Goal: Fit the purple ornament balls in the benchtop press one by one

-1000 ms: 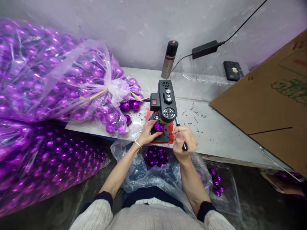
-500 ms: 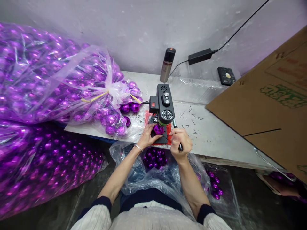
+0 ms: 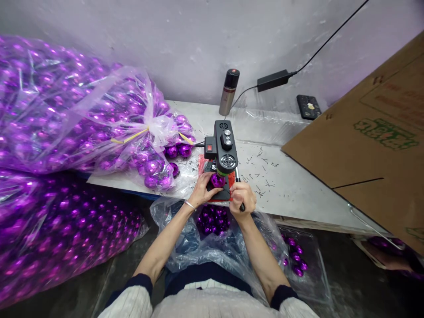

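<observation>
My left hand (image 3: 201, 191) grips a shiny purple ball (image 3: 217, 179) between thumb and fingers, under the head of a small black press machine (image 3: 226, 148). The ball's top meets or nearly meets the green-ringed underside of the head; the exact contact is hidden. Wrapped round the black-gripped lever (image 3: 242, 206) on the machine's right side is my right hand (image 3: 243, 198). The machine's dark base (image 3: 223, 194) stands on a red mat (image 3: 201, 164). In my lap, an open clear plastic bag (image 3: 185, 247) holds many purple balls (image 3: 213, 220).
Large clear bags of purple balls (image 3: 76, 110) fill the left side. Behind the machine stand a spray can (image 3: 229, 92) and a power adapter (image 3: 273, 80). A phone (image 3: 308, 107) lies farther right, near a cardboard box (image 3: 367, 141). Black scraps litter the white table (image 3: 291, 194).
My right hand has shifted slightly left and the lever stands at a steeper angle. My left hand stays on the ball. The whole view has moved a little.
</observation>
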Demonstrator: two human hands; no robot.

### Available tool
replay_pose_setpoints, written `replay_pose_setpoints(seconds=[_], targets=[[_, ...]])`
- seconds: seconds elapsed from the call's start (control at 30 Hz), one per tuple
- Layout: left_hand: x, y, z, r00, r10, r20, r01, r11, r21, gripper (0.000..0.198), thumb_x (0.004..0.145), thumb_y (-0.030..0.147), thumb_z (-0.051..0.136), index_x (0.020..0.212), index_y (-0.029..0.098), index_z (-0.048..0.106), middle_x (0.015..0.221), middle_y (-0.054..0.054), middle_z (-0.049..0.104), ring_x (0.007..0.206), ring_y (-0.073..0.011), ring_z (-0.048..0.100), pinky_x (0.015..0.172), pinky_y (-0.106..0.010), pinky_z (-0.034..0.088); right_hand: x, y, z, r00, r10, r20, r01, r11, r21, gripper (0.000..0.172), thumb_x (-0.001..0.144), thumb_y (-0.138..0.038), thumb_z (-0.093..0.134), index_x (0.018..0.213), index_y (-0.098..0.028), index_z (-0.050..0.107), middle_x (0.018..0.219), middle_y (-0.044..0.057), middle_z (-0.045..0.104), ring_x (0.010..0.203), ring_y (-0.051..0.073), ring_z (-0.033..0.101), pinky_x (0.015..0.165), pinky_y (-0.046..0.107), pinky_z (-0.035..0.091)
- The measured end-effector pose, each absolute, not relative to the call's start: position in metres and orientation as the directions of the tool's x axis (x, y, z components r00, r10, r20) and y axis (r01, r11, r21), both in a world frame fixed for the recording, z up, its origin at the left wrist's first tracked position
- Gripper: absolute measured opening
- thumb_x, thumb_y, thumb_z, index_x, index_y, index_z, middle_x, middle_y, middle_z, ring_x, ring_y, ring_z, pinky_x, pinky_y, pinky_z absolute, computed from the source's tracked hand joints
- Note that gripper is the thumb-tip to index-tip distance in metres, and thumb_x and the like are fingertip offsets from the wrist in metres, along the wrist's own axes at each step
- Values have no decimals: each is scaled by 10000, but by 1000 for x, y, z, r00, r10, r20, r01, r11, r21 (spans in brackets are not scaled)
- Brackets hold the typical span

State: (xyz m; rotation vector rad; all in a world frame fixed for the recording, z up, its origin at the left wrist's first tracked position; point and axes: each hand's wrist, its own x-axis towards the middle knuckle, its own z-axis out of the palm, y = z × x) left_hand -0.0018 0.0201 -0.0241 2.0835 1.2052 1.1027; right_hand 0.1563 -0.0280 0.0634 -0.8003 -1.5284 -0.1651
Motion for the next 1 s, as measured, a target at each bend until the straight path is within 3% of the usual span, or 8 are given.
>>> replay_pose_setpoints(seconds=[0.63,0.83,0.9,1.0], targets=[[-4,24,-23,304,849,433,462,-529,712,581,866,501,786,1319,181,613,1262,-156,698,1221,-319,665,1060,-524,551,149,-26,51,140,378,915,577,720,-386,304,1063,-276,363,782,-242,476,713,-10,587,629,129,574,650,311,495],[-6,26,-27,299,841,450,448,-541,712,551,888,489,761,1315,175,610,1261,-158,702,1221,-319,664,1073,-525,543,148,-26,50,86,347,934,603,729,-326,320,1061,-273,349,768,-241,473,703,-6,595,597,130,571,620,310,491],[-6,26,-28,305,842,444,452,-539,711,569,877,494,773,1321,178,608,1269,-157,702,1225,-321,664,1074,-530,543,147,-28,63,137,347,928,592,722,-357,328,1056,-255,359,750,-239,476,692,-8,588,593,126,570,590,291,474],[-5,27,-28,314,834,454,440,-552,709,599,869,506,783,1338,180,603,1284,-161,699,1230,-325,665,1072,-538,546,147,-32,96,164,450,878,569,684,-457,296,1022,-184,426,744,-230,518,702,-1,604,633,129,592,578,281,443]])
